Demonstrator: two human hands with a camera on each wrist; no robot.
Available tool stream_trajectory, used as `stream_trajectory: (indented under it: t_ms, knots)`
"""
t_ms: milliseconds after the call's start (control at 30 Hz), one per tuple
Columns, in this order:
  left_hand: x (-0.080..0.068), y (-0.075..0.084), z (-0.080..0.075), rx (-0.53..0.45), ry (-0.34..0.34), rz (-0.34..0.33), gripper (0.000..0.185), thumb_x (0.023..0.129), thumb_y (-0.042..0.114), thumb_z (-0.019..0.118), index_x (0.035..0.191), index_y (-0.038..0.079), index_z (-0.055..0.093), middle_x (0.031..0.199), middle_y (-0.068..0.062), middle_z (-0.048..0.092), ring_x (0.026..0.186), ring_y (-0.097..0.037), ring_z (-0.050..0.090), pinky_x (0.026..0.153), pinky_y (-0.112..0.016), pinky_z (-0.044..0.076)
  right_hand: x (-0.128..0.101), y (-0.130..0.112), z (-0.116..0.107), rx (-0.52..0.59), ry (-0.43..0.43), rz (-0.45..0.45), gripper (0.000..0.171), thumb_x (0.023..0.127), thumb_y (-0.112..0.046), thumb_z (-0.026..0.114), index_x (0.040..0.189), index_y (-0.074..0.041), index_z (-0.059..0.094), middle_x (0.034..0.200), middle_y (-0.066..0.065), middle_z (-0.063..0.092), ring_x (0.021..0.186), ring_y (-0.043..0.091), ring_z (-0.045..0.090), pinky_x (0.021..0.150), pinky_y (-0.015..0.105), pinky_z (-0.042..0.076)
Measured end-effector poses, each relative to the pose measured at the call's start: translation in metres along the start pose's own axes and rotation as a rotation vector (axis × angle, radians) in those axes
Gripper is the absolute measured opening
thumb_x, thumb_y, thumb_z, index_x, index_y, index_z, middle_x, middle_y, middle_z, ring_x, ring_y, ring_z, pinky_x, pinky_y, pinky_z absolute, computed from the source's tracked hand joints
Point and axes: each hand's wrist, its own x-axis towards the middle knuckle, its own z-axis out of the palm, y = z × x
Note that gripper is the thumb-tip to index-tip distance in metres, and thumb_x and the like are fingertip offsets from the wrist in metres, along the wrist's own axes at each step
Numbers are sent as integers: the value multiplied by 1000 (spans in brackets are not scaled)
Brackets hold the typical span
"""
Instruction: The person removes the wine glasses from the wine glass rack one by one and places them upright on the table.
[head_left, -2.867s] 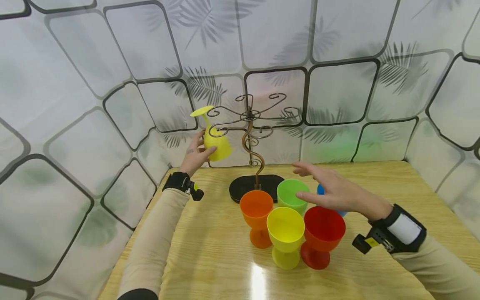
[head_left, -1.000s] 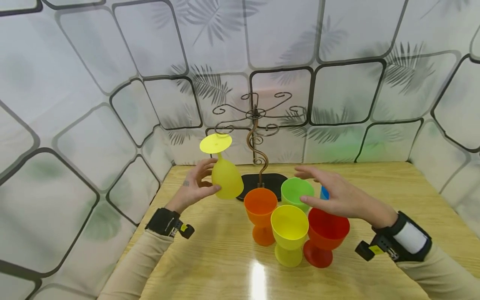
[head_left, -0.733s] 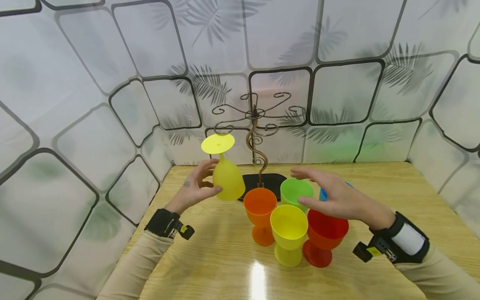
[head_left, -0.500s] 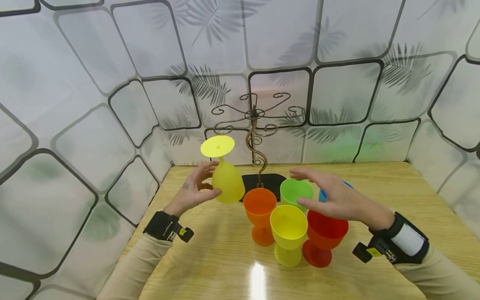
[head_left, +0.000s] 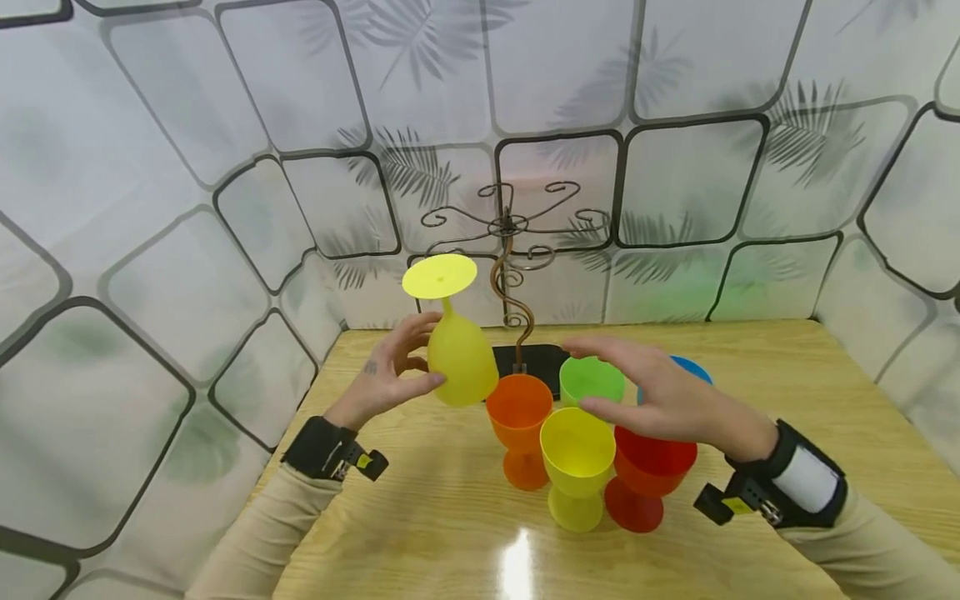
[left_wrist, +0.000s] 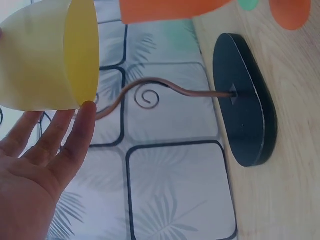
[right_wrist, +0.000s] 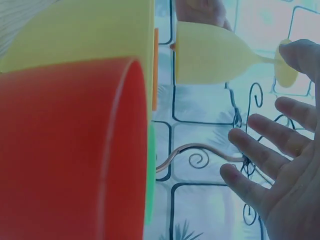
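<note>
My left hand (head_left: 390,375) holds an upside-down yellow goblet (head_left: 457,354) by its bowl, foot uppermost, in the air left of the metal rack (head_left: 510,250). The left wrist view shows the bowl (left_wrist: 50,55) against my fingers (left_wrist: 75,135), with the rack's black base (left_wrist: 247,100) on the table. My right hand (head_left: 660,392) hovers open, fingers spread, above a cluster of upright goblets: orange (head_left: 519,421), green (head_left: 592,379), yellow (head_left: 576,467), red (head_left: 648,483) and a partly hidden blue one (head_left: 690,368). In the right wrist view the red goblet (right_wrist: 70,150) fills the left side, beside my fingers (right_wrist: 260,155).
A wooden table (head_left: 787,383) is boxed in by tiled, leaf-patterned walls (head_left: 225,167) at the back and on both sides. The rack's curled arms (head_left: 555,221) carry nothing. Bare tabletop lies to the right and in front of the goblets.
My left hand has drawn the yellow goblet off the rack's arm, down and toward the goblet cluster. The right hand has drifted slightly left above the goblets.
</note>
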Motion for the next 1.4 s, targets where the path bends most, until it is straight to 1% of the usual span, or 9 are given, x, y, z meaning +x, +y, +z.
stream_trajectory:
  t_ms: [200, 300, 400, 500, 633, 867, 1033, 1233, 1400]
  knots:
    - [9, 17, 7, -51, -46, 51, 73, 91, 11, 75, 154, 7, 38, 145, -22, 52, 128, -26, 57, 88, -39, 59, 7, -14, 1, -26, 10, -41, 66, 90, -16, 78, 149, -12, 50, 152, 5, 52, 139, 24, 51, 109, 51, 48]
    - [16, 25, 14, -79, -73, 62, 75, 92, 24, 76, 154, 7, 37, 146, -21, 52, 128, -29, 58, 88, -42, 59, 11, -20, 0, -32, 28, -77, 65, 88, -14, 80, 147, -12, 52, 153, 7, 51, 138, 24, 52, 110, 44, 48]
    - [24, 32, 22, -105, -107, 78, 81, 92, 38, 76, 155, 6, 36, 147, -22, 51, 128, -36, 57, 87, -44, 59, 13, -24, 0, -44, 62, -139, 59, 90, -15, 79, 144, -9, 55, 153, 11, 50, 137, 26, 53, 113, 31, 45]
    - [29, 38, 30, -121, -134, 90, 85, 92, 46, 74, 156, 6, 34, 149, -23, 49, 130, -38, 55, 88, -43, 59, 15, -25, 1, -41, 97, -200, 50, 98, -26, 71, 141, -6, 57, 153, 14, 49, 137, 28, 52, 115, 22, 40]
    - [33, 45, 38, -148, -168, 99, 86, 93, 49, 72, 156, 7, 33, 152, -21, 47, 134, -37, 53, 92, -45, 58, 16, -25, 3, -36, 156, -266, 50, 103, -41, 58, 136, -4, 60, 151, 18, 49, 135, 31, 52, 114, 19, 39]
    - [38, 53, 48, -184, -200, 96, 92, 93, 56, 69, 158, 5, 29, 152, -23, 46, 136, -39, 51, 97, -53, 56, 15, -25, 1, -86, 232, -328, 43, 106, -33, 49, 131, -2, 64, 149, 23, 48, 116, 30, 64, 106, 14, 44]
    - [40, 58, 51, -211, -201, 67, 97, 91, 61, 68, 160, 5, 27, 150, -25, 46, 135, -41, 51, 97, -50, 57, 17, -24, -1, -167, 281, -398, 39, 105, -26, 48, 130, -1, 65, 147, 27, 49, 116, 32, 65, 105, 15, 46]
    - [46, 62, 58, -257, -227, 95, 95, 93, 59, 66, 159, 3, 28, 154, -24, 42, 135, -39, 51, 96, -49, 58, 17, -27, -4, -308, 315, -478, 35, 103, -22, 51, 129, -3, 65, 144, 28, 52, 127, 38, 54, 118, 21, 34]
    - [50, 65, 61, -276, -251, 103, 96, 93, 62, 65, 158, 1, 30, 152, -25, 44, 132, -37, 54, 94, -47, 59, 17, -27, -7, -398, 334, -507, 33, 105, -22, 50, 127, -5, 67, 142, 28, 55, 130, 42, 50, 124, 28, 29]
